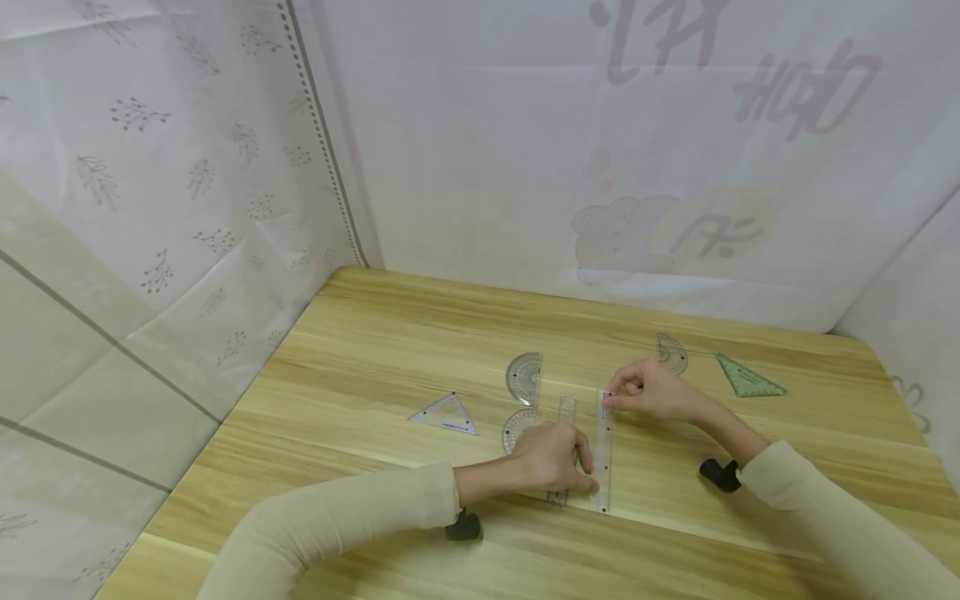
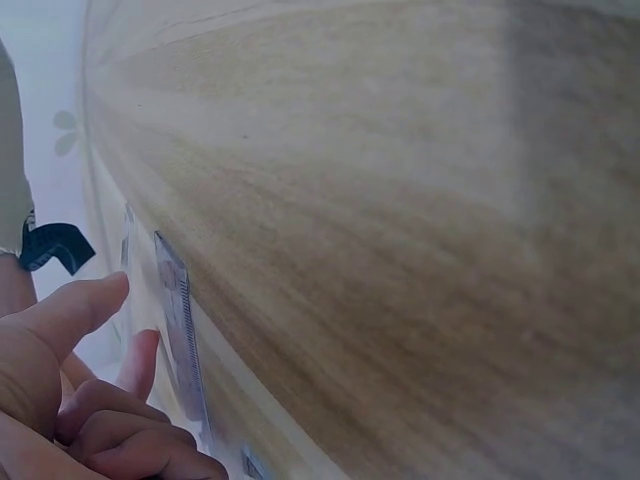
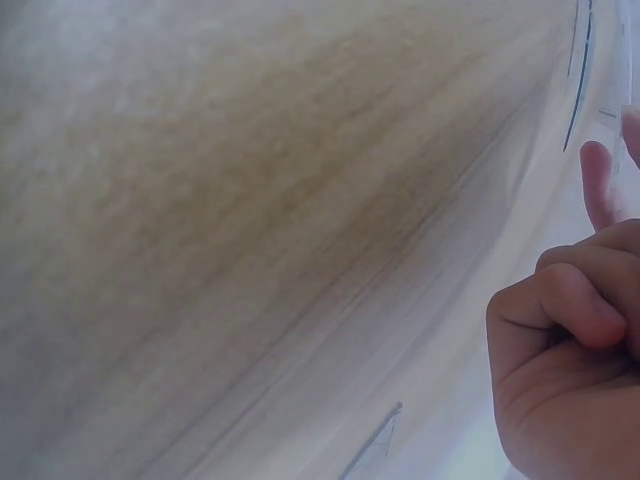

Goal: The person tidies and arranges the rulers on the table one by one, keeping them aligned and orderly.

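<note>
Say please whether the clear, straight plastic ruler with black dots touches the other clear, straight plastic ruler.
Apart. The head view shows bare wooden tabletop between the dotted ruler and the other ruler at both ends; the left hand hides the middle.

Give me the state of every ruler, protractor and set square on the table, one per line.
Labelled ruler: far end pinched by the right hand, left hand at its near part
Other ruler: partly hidden by the left hand
Far protractor: flat, uncovered
Near protractor: partly covered
Right protractor: flat
Pale set square: flat, uncovered
Green set square: flat, uncovered
</note>
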### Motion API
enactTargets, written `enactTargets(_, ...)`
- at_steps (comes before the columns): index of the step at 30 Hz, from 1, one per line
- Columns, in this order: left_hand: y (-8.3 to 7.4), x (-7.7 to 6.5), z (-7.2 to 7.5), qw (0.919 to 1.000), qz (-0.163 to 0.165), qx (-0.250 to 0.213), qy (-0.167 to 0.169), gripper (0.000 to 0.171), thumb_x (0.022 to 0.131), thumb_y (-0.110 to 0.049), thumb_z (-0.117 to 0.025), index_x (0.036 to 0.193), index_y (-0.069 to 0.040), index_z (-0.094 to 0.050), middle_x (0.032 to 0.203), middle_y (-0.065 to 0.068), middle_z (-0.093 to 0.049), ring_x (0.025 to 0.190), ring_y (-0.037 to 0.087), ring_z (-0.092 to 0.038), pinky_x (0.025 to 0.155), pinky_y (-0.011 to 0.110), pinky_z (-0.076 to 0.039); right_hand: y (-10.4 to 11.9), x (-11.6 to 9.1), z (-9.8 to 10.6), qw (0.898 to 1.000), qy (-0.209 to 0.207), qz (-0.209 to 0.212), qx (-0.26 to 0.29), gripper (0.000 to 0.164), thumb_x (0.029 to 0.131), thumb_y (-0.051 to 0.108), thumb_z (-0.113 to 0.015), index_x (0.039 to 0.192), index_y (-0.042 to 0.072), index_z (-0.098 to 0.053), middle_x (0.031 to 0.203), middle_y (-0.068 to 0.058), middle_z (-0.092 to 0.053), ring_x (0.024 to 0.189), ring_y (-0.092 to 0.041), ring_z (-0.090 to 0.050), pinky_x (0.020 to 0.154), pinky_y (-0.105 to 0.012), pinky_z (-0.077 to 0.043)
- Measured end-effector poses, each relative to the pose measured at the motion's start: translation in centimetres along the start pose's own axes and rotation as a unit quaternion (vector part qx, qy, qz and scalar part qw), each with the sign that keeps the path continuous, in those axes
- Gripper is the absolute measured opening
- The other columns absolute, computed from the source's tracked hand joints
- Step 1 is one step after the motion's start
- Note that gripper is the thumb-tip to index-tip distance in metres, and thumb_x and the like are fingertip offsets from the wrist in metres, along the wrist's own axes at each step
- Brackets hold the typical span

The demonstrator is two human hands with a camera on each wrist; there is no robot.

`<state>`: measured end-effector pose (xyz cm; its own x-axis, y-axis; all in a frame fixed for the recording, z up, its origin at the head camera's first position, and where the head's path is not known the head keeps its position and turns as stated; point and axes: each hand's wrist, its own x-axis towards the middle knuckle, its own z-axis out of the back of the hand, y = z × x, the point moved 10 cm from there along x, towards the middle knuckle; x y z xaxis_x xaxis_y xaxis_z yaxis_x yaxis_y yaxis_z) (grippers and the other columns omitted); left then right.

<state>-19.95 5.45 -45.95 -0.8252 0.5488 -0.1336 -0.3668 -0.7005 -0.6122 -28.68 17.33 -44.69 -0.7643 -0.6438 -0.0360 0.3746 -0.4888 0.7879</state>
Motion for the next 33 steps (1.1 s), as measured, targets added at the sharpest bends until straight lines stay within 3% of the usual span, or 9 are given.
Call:
enactTargets(8, 0.15, -0.02, -0.03, 1.0, 0.003, 0.001, 0.001, 0.023, 0.076, -0.03, -0.093, 0.075, -0.021, -0.071, 0.059, -0.013, -0.054, 0.045, 0.002, -0.04, 0.041, 0.019, -0.034, 0.31, 0.0, -0.06, 1.0, -0.004, 0.013, -0.001, 0.01, 0.094, 0.018, -0.076, 0.091, 0.009, -0.077, 0.053, 0.012, -0.03, 0.047, -0.002, -0.024, 0.049, -0.021, -0.031)
enactTargets(22, 0.15, -0.04, -0.17, 0.9999, 0.008, 0.007, 0.004, 0.025, 0.078, -0.03, -0.091, 0.076, -0.019, -0.069, 0.06, -0.014, -0.054, 0.046, 0.003, -0.038, 0.041, 0.019, -0.033, 0.44, 0.25, -0.2, 0.997, -0.009, -0.002, -0.078, 0.016, 0.092, 0.027, -0.078, 0.089, 0.012, -0.076, 0.054, 0.013, -0.032, 0.049, -0.003, -0.027, 0.052, -0.024, -0.033)
enactTargets(33, -0.12, 0.01, -0.05, 0.9997, 0.0, 0.025, 0.0, 0.023, 0.078, -0.03, -0.091, 0.077, -0.019, -0.07, 0.063, -0.015, -0.054, 0.048, 0.003, -0.041, 0.043, 0.019, -0.036, 0.31, 0.05, -0.45, 0.997, -0.004, -0.018, -0.071, 0.014, 0.093, 0.024, -0.078, 0.089, 0.011, -0.075, 0.053, 0.012, -0.034, 0.047, -0.002, -0.028, 0.049, -0.023, -0.033)
